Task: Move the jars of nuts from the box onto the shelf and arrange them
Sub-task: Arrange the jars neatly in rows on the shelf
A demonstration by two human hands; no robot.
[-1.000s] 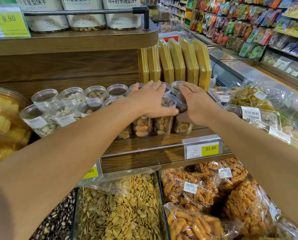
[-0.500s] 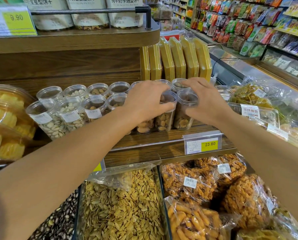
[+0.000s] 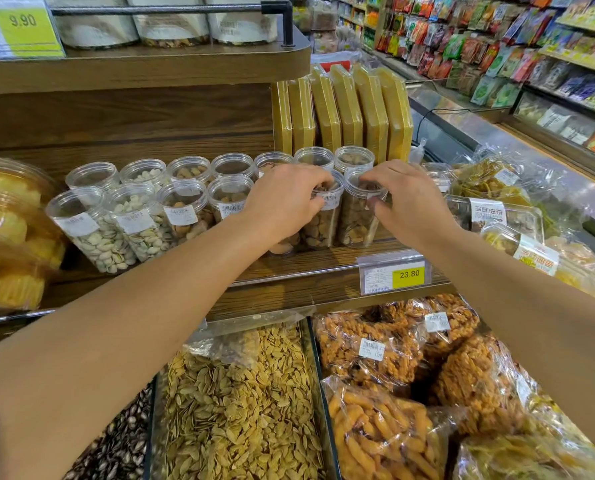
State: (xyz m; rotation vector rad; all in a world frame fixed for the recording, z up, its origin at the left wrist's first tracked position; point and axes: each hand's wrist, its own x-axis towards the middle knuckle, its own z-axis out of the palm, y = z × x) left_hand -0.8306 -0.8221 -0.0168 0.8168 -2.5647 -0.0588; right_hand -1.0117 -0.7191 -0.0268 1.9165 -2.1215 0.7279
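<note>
Clear plastic jars of nuts stand in two rows on the wooden shelf [image 3: 323, 263]. Pistachio jars [image 3: 95, 233] are at the left, darker nuts toward the right. My left hand [image 3: 282, 202] curls over the top of a front-row jar [image 3: 323, 220], fingertips on its lid and label. It also hides the jar to that one's left. My right hand [image 3: 406, 199] pinches the rim of the rightmost front jar [image 3: 356, 220] between thumb and fingers. Both jars stand upright on the shelf, touching each other. No box is in view.
Upright yellow flat boxes [image 3: 348, 109] stand right behind the jars. Trays of dried fruit [image 3: 496, 216] lie to the right and yellow snack tubs [image 3: 8, 244] to the left. Below are seed bins [image 3: 233, 403] and bagged snacks [image 3: 393, 344]. An upper shelf [image 3: 143, 64] overhangs.
Both hands have shifted from cupping the sides of the right-hand front jars to gripping them at the lids. The two jars now stand a little further right and closer together.
</note>
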